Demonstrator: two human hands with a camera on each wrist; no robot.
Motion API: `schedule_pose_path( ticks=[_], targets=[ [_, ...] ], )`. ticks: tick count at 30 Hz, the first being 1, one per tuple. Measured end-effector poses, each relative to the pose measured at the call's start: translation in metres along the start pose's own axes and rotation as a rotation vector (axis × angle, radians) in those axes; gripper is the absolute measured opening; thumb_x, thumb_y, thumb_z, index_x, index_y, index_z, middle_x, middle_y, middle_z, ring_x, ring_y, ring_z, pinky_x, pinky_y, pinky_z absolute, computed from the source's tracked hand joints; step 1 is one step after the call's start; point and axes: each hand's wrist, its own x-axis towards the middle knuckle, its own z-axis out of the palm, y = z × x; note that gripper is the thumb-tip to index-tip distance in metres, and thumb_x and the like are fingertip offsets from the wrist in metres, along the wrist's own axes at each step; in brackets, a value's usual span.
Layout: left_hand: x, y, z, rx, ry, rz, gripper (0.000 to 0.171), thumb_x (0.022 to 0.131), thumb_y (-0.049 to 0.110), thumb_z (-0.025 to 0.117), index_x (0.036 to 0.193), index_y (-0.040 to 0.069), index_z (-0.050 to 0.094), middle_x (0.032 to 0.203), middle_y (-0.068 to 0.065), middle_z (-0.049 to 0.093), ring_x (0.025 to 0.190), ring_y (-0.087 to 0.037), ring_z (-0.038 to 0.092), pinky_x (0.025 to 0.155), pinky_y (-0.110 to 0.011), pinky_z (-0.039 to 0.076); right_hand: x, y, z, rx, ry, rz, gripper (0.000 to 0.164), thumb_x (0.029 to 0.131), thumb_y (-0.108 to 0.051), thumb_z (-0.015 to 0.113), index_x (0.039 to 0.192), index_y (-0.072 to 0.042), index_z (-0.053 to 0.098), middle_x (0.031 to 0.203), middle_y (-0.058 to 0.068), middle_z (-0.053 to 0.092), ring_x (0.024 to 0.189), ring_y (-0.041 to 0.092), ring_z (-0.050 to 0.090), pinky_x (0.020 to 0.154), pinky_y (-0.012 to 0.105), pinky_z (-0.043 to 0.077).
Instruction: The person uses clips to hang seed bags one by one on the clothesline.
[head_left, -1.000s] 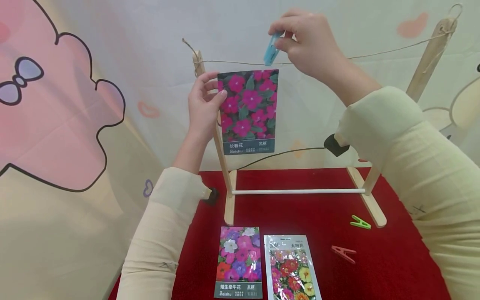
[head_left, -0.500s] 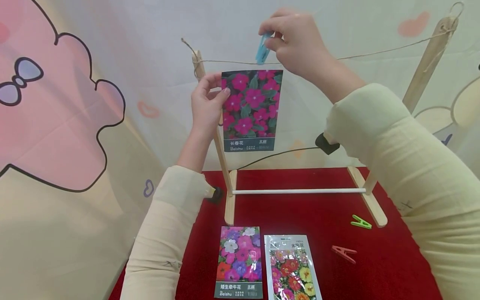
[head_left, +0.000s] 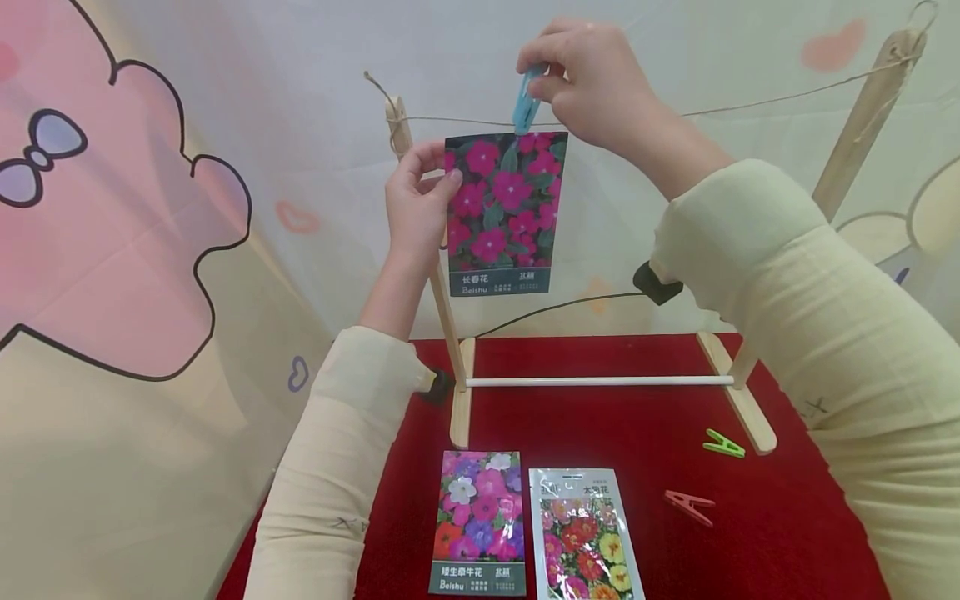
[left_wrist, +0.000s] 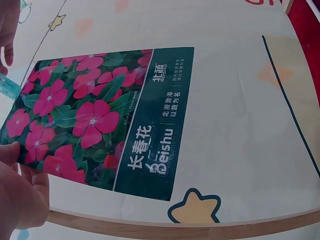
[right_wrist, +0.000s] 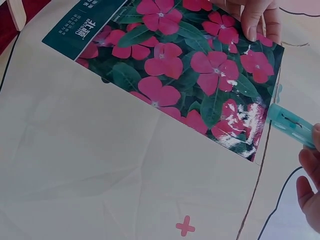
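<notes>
My left hand (head_left: 418, 196) pinches the left edge of a flower seed packet (head_left: 504, 208) with pink blooms, held upright just under a string (head_left: 450, 120). Above it, my right hand (head_left: 600, 79) pinches a blue clothespin (head_left: 527, 102) between thumb and fingers. The clothespin's lower tip meets the packet's top edge at the string. In the right wrist view, the tip of the clothespin (right_wrist: 292, 125) touches the packet's edge (right_wrist: 200, 75); whether it grips the packet, I cannot tell. The left wrist view shows the packet's printed face (left_wrist: 95, 120) beside my left thumb.
The string runs between two wooden posts (head_left: 870, 125) of a stand with a white crossbar (head_left: 600, 382). On the red cloth (head_left: 600, 425) lie a petunia packet (head_left: 480, 521), a silver-edged packet (head_left: 585, 533), a green clothespin (head_left: 723, 443) and a pink clothespin (head_left: 690, 506).
The packet has moved slightly right and up, closer to the string. My right hand has shifted left with the blue clothespin, whose tip now meets the packet's top edge.
</notes>
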Motion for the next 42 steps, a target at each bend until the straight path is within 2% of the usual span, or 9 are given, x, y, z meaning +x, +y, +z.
schedule_pose_path(
  ticks=[14,25,30,37,39,42],
  targets=[
    [0.001,0.001,0.0,-0.074,0.026,0.001,0.021,0.085,0.002,0.053,0.105,0.008,0.055,0.09,0.005,0.049,0.083,-0.013,0.052,0.072,-0.019,0.046,0.002,-0.004,-0.001,-0.009,-0.024,-0.02,0.028,0.092,-0.01,0.042,0.114,-0.003,0.058,0.111,0.011,0.054,0.096,0.022,0.044,0.086,0.031,0.044],
    [0.005,-0.001,0.001,-0.086,0.064,-0.023,0.022,0.085,0.002,0.054,0.106,0.008,0.055,0.09,0.005,0.049,0.083,-0.012,0.051,0.074,-0.019,0.045,0.004,-0.009,0.001,0.002,-0.065,0.017,0.031,0.092,-0.01,0.042,0.119,-0.005,0.055,0.116,0.011,0.053,0.099,0.022,0.044,0.091,0.03,0.044],
    [0.004,-0.001,0.001,-0.079,0.056,-0.032,0.022,0.085,0.003,0.054,0.106,0.009,0.055,0.091,0.005,0.049,0.085,-0.012,0.053,0.074,-0.019,0.046,0.005,-0.011,0.003,-0.01,-0.095,0.041,0.035,0.092,-0.014,0.044,0.125,-0.009,0.05,0.12,0.01,0.051,0.1,0.021,0.044,0.09,0.03,0.045],
    [0.003,-0.003,0.0,-0.063,0.048,-0.038,0.024,0.085,0.004,0.054,0.108,0.008,0.054,0.092,0.004,0.05,0.088,-0.012,0.053,0.078,-0.02,0.047,0.004,-0.007,0.005,-0.012,-0.091,0.011,0.039,0.091,-0.02,0.047,0.128,-0.01,0.047,0.124,0.009,0.051,0.103,0.022,0.048,0.086,0.034,0.046],
    [0.002,-0.004,0.0,-0.055,0.041,-0.042,0.024,0.085,0.004,0.054,0.109,0.008,0.054,0.093,0.004,0.05,0.09,-0.012,0.053,0.08,-0.021,0.047,0.003,-0.005,0.005,-0.004,-0.099,0.007,0.041,0.091,-0.024,0.047,0.129,-0.012,0.045,0.126,0.009,0.05,0.104,0.023,0.048,0.093,0.037,0.04],
    [0.001,-0.005,-0.001,-0.036,0.028,-0.047,0.025,0.086,0.004,0.053,0.111,0.008,0.053,0.096,0.003,0.051,0.093,-0.013,0.053,0.083,-0.022,0.046,0.001,-0.003,0.005,0.017,-0.127,0.012,0.045,0.091,-0.03,0.046,0.133,-0.014,0.041,0.131,0.007,0.047,0.109,0.023,0.047,0.094,0.039,0.039]
  ],
)
